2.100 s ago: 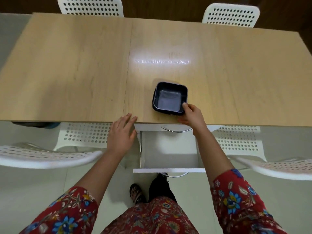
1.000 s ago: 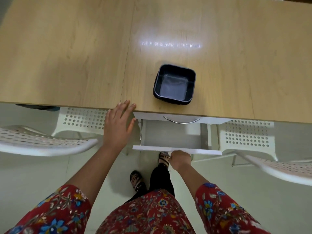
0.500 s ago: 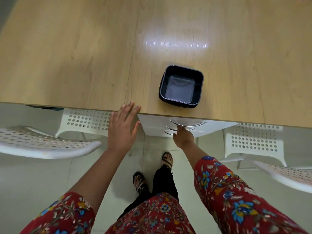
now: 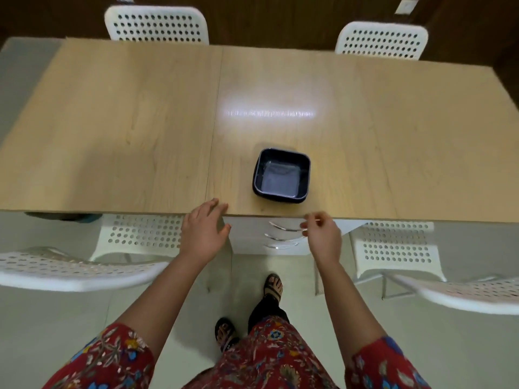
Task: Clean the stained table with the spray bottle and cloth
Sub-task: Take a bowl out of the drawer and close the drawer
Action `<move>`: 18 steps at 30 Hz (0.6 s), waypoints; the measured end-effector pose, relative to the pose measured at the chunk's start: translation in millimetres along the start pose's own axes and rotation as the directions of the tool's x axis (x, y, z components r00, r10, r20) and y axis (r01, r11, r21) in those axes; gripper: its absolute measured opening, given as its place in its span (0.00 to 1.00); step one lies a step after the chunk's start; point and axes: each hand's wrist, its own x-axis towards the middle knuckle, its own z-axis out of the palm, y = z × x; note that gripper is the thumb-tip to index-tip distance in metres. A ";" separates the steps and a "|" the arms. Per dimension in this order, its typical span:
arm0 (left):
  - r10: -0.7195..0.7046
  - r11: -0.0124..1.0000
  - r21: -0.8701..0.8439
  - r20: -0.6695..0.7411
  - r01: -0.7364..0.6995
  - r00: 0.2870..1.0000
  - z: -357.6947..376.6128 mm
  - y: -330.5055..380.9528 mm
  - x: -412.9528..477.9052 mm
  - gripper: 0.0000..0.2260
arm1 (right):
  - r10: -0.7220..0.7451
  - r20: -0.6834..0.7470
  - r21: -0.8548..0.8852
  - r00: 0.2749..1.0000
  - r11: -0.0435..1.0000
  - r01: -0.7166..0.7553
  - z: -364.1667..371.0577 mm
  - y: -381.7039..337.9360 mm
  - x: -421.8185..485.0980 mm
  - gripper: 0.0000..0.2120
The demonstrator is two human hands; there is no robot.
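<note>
The light wooden table (image 4: 140, 130) fills the upper view. A dark square tray (image 4: 281, 175) stands on it near the front edge. My left hand (image 4: 202, 231) rests with straight fingers on the table's front edge, left of the tray. My right hand (image 4: 321, 234) hangs in front of the white drawer unit (image 4: 252, 240) just below the table edge, with fingers loosely curled and nothing in them. No spray bottle or cloth is in view.
The drawer unit under the table has three drawers with curved metal handles, all pushed in. White perforated chairs stand at the far side (image 4: 157, 25) (image 4: 382, 40) and at both near sides (image 4: 70, 268) (image 4: 463, 293). My feet are on the pale floor.
My right hand left the tray, pushed the open drawer shut and has now lifted off the handles. My left hand stayed on the table edge. The view tilted up.
</note>
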 end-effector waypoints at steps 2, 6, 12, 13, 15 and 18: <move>-0.040 0.998 -0.040 0.026 0.041 0.999 -9.2 9.5 8.9 0.22 | -0.054 -0.026 -0.052 0.998 0.997 0.053 -10.1 -27.3 10.7 0.08; -0.154 0.898 -0.387 0.163 0.207 0.974 -26.8 32.9 27.1 0.18 | -0.089 0.105 -0.255 0.991 0.960 0.113 -16.4 -62.2 32.3 0.16; -0.177 0.687 -0.624 0.352 0.371 0.919 -25.4 56.3 56.0 0.15 | -0.157 0.275 -0.305 0.948 0.921 0.241 -23.4 -75.4 38.0 0.25; -0.179 0.669 -0.635 0.367 0.387 0.913 -25.3 58.2 58.2 0.15 | -0.152 0.306 -0.307 0.940 0.919 0.248 -22.6 -76.3 37.7 0.27; -0.197 0.612 -0.668 0.391 0.424 0.899 -26.5 65.6 66.8 0.15 | -0.133 0.361 -0.254 0.923 0.938 0.234 -22.2 -76.7 44.6 0.33; -0.228 0.542 -0.693 0.424 0.476 0.877 -25.2 70.2 75.4 0.15 | -0.101 0.460 -0.015 0.882 0.993 0.121 -30.0 -83.0 46.7 0.33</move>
